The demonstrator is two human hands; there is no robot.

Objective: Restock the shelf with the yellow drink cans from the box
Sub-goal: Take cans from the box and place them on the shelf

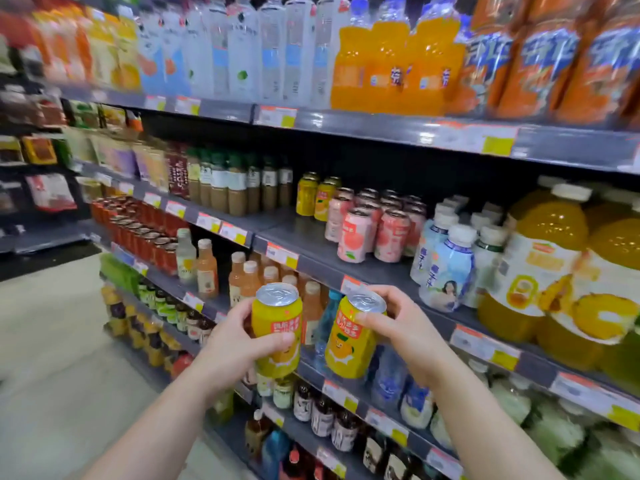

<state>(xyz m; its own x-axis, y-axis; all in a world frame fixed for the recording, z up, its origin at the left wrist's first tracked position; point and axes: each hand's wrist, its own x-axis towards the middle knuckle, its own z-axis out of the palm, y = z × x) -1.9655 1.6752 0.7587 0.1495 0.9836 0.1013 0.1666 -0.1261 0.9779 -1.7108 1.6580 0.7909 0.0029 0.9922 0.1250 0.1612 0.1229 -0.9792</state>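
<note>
Grey shelf (291,233) carrying two yellow cans (313,197) at the back beside pink cans (374,230). Below its front edge, left hand (235,344) grips one yellow can (276,327); right hand (405,327) grips another (353,337), both upright.

Shop, drinks aisle of a supermarket or convenience store. Evidence: long grey metal shelves (381,271) in several tiers, each front edge carrying price tags (278,116) in orange, white and yellow. Stock is faced in rows by product: water bottles (270,46) and orange soda (391,64) on top, pink cans (374,230), a few yellow cans (313,197), and big juice jugs (547,258) in the middle, red cans (145,230) and small bottles lower down. More packaged goods on racks at far left. Pale floor (52,341) runs along the aisle.
</note>
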